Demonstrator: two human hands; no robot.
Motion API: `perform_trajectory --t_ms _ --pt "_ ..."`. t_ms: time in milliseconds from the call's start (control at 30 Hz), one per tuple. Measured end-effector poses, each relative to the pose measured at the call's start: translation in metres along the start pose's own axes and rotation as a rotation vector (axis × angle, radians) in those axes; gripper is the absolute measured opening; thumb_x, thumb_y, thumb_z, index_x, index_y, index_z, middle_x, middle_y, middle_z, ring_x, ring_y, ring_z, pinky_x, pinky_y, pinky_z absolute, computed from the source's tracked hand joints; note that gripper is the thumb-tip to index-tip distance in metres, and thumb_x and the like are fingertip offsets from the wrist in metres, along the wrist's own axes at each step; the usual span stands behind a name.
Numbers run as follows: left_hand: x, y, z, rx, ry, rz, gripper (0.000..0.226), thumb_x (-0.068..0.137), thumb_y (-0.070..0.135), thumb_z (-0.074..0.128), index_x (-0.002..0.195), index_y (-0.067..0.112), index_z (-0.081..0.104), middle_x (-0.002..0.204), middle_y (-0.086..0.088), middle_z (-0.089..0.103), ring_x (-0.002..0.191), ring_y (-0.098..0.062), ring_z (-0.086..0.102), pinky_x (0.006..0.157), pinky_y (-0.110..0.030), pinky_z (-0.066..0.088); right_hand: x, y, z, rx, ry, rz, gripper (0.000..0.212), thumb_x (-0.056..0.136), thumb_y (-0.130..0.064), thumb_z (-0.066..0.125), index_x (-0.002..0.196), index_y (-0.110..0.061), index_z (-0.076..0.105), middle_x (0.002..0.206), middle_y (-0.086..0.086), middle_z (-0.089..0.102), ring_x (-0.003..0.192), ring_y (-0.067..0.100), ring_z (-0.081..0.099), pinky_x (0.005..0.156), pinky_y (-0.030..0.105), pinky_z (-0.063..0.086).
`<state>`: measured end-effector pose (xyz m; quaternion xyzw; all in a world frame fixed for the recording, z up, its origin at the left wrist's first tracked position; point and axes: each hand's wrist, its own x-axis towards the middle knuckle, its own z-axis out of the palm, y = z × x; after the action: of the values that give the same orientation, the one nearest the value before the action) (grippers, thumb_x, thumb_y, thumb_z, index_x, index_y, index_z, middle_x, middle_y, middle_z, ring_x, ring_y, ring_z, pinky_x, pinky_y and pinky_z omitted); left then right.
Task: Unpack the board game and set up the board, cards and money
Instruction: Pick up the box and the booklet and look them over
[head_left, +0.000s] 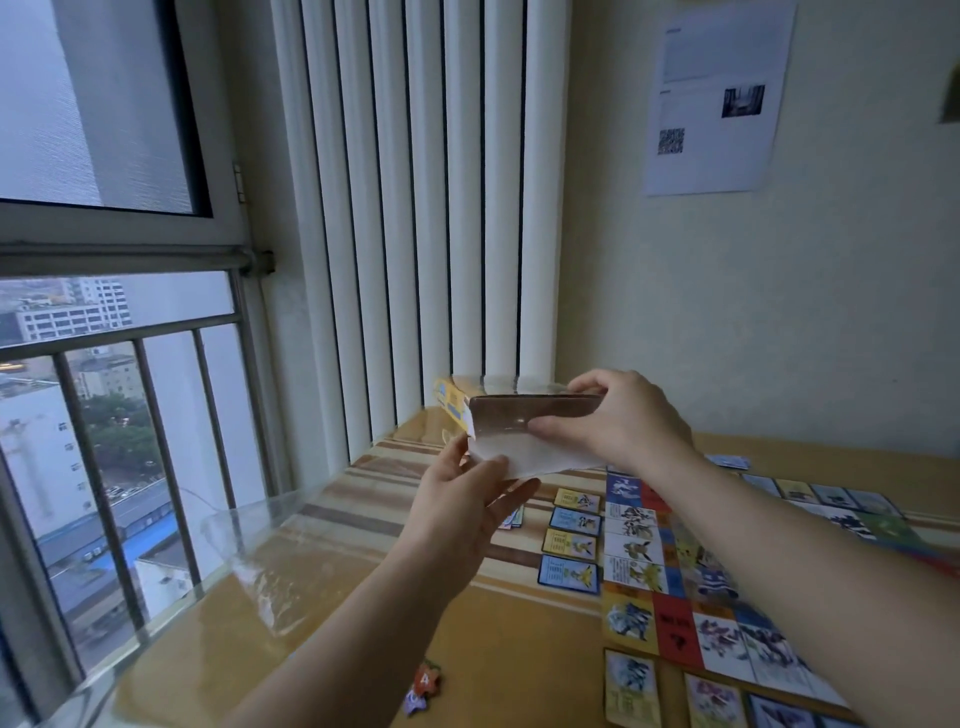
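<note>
1. While both hands are raised at mid-frame, they hold the box (519, 413) in the air above the far left part of the table (519, 649), its open brown mouth facing the camera.
2. Right hand (628, 421): fingers curled over the box's top right edge, thumb along the lower edge, clamping that end.
3. Left hand (467, 509): thumb and fingers pinch the flap (530, 457), a white piece hanging from the mouth's lower edge; whether it is part of the box cannot be told.
4. Lower right, the board (675, 571) lies flat on the table, running out of frame to the right.
5. Cards (571, 545) lie in a column just beside the board's left edge; more lie along its near and far edges.
6. Bottom centre, two tokens (423, 686) lie well apart from the board.
7. Bare tabletop spans the lower middle of the frame, between tokens and cards.
8. Left of it, a clear plastic sheet (249, 545) curls up at the table's edge, near the window railing (150, 467).
9. White slats (415, 208) stand behind the box.
</note>
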<state>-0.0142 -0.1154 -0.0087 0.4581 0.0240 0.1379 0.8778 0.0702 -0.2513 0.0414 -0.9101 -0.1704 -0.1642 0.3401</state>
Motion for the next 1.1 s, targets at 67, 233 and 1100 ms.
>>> perform_trajectory --t_ms 67,233,1100 --pt "0.004 0.011 -0.006 -0.024 -0.021 0.019 0.025 0.092 -0.009 0.044 0.110 0.004 0.055 0.120 -0.029 0.054 0.092 -0.029 0.066 0.069 -0.030 0.059 0.004 -0.002 -0.006 0.098 -0.075 -0.069 0.059 0.066 -0.058 0.075 0.115 -0.029 0.063 0.117 -0.006 0.061 0.101 0.013 0.056 0.082 0.031 0.047" --pt "0.011 0.044 -0.014 -0.044 -0.047 0.078 0.025 0.092 -0.008 0.042 0.110 0.004 0.056 0.108 -0.019 0.062 0.085 -0.024 0.070 0.067 -0.028 0.058 0.019 -0.014 -0.020 0.386 -0.160 -0.079 0.056 0.079 -0.041 0.071 0.129 -0.022 0.055 0.128 -0.001 0.051 0.109 0.014 0.050 0.085 0.026 0.047" --pt "-0.026 0.079 -0.152 0.799 0.049 0.096 0.047 0.078 0.023 0.064 0.118 0.041 0.046 0.096 0.001 0.074 0.095 -0.013 0.068 0.088 -0.039 0.053 -0.011 -0.034 0.116 0.879 -0.732 -0.017 0.094 0.048 -0.040 0.092 0.127 -0.030 0.043 0.129 0.008 0.054 0.111 0.025 0.061 0.094 0.040 0.051"
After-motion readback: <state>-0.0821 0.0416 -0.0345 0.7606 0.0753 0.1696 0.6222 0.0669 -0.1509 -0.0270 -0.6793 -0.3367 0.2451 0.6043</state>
